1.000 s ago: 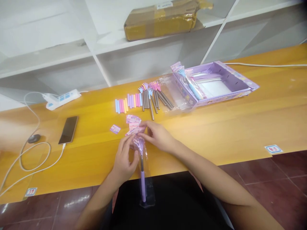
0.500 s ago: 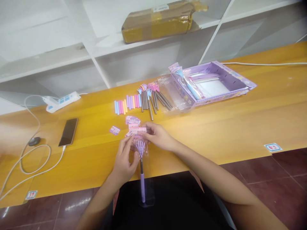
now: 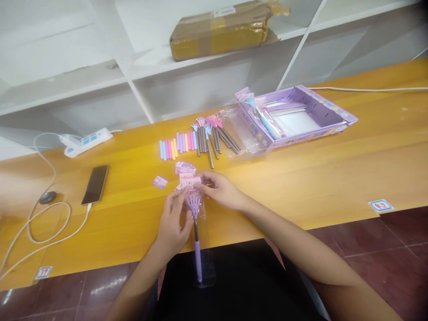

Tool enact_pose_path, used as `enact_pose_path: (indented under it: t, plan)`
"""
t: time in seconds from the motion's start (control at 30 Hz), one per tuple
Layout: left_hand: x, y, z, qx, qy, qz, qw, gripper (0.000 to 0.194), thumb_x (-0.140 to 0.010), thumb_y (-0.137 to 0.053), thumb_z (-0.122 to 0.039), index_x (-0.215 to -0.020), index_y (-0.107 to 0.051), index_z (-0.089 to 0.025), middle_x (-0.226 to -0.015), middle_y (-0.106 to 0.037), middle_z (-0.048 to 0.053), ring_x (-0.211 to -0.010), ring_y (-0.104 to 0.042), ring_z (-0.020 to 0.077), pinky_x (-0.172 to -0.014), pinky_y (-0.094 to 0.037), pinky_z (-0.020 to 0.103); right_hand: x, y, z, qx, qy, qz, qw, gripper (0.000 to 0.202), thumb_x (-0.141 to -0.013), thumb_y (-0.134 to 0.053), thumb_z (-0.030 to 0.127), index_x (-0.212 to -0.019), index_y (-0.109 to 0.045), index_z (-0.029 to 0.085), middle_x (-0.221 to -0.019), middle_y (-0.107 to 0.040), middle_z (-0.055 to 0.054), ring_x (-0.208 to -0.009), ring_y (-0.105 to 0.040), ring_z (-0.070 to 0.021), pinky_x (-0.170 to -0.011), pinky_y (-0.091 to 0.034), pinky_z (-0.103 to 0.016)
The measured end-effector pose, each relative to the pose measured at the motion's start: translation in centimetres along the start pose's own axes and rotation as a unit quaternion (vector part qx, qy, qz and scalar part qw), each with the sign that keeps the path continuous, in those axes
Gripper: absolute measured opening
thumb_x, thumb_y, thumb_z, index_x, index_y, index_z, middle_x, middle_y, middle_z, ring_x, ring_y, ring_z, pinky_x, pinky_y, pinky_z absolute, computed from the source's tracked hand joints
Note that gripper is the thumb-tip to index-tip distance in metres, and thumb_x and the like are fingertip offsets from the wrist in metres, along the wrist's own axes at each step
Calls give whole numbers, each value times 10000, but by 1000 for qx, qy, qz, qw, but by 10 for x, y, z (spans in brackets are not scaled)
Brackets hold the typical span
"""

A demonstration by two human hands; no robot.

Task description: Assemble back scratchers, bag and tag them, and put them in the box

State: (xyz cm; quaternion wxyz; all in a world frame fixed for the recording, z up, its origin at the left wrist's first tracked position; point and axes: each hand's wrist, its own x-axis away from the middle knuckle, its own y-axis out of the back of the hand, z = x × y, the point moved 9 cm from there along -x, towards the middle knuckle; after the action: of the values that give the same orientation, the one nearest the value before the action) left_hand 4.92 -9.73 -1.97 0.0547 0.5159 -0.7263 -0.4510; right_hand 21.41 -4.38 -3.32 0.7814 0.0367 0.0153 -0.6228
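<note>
A purple hand-shaped scratcher (image 3: 198, 258) lies in a clear plastic bag, its handle reaching past the table's front edge. At the bag's top is a pink card (image 3: 191, 182). My left hand (image 3: 174, 220) holds the card's left side with its fingertips, the thumb beside the scratcher's head. My right hand (image 3: 219, 189) pinches the card's right end. More pink cards (image 3: 185, 168) are stacked just behind, and a single card (image 3: 160, 182) lies to the left. Farther back are rows of coloured sleeves (image 3: 178, 146) and several metal rods with small hand-shaped heads (image 3: 207, 130).
A purple box (image 3: 301, 129) holds packaged scratchers, with clear bags (image 3: 244, 140) beside it. On the left lie a phone (image 3: 95, 184), a power strip (image 3: 87, 141) and cables. A taped carton (image 3: 220, 33) rests on the shelf behind.
The card and the scratcher's head have shifted slightly left. My right hand has moved a little along with them, and both hands keep their grip.
</note>
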Motion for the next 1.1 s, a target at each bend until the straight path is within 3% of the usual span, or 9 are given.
enact_pose_path:
  t: [0.13,0.37,0.53,0.63,0.73,0.87,1.1]
  plan:
    - [-1,-1,-5,-24,-28,7,999,671,-1069,-506,-186,-1709,-365,-335,-1407,-492,135,-1253,-612,256,-1085,-569,469,1,-4,3,-4,6,20,1000,373,-961,-726,566,-965,-660,199,-841,-686,0,-749,-635,-155,-701,-543,-290]
    - [0,5,-10,-12,-53,-31,998,676,-1056,-516,-165,-1705,-391,-309,-1374,-556,135,-1274,-608,271,-1078,-581,464,2,-7,-2,-46,9,35,998,343,-985,-705,545,-1012,-673,204,-869,-679,3,-771,-624,-153,-722,-571,-298]
    - [4,11,-2,22,-31,-71,997,627,-1057,-533,-187,-1668,-465,-309,-1340,-585,127,-1187,-649,255,-1011,-621,447,7,-19,-4,-123,-51,80,988,319,-1017,-653,501,-1154,-651,213,-1007,-706,-28,-779,-684,-156,-664,-616,-301]
    - [7,16,6,67,0,-99,993,571,-1062,-531,-202,-1624,-534,-306,-1303,-589,118,-1065,-687,217,-913,-656,390,28,-33,7,-93,-91,143,981,344,-1020,-671,504,-1212,-634,221,-1082,-732,-56,-897,-730,-190,-731,-642,-326]
    - [8,19,12,104,27,-119,987,507,-1058,-543,-210,-1552,-615,-296,-1269,-598,104,-1018,-700,194,-861,-669,346,58,-40,13,8,-97,158,983,295,-955,-785,420,-1121,-660,212,-1002,-755,-43,-894,-725,-200,-810,-623,-351]
    - [10,14,19,169,68,-138,974,478,-1027,-614,-216,-1497,-654,-295,-1245,-567,89,-1044,-712,191,-898,-677,333,101,-61,-9,42,-162,183,969,200,-941,-790,362,-1048,-708,214,-921,-759,-11,-817,-703,-177,-776,-570,-316]
    - [11,10,21,241,93,-151,954,437,-989,-706,-247,-1423,-679,-292,-1224,-540,65,-1034,-725,182,-936,-672,333,115,-77,-27,96,-129,101,982,200,-892,-826,337,-948,-677,217,-809,-669,19,-696,-590,-151,-656,-475,-286]
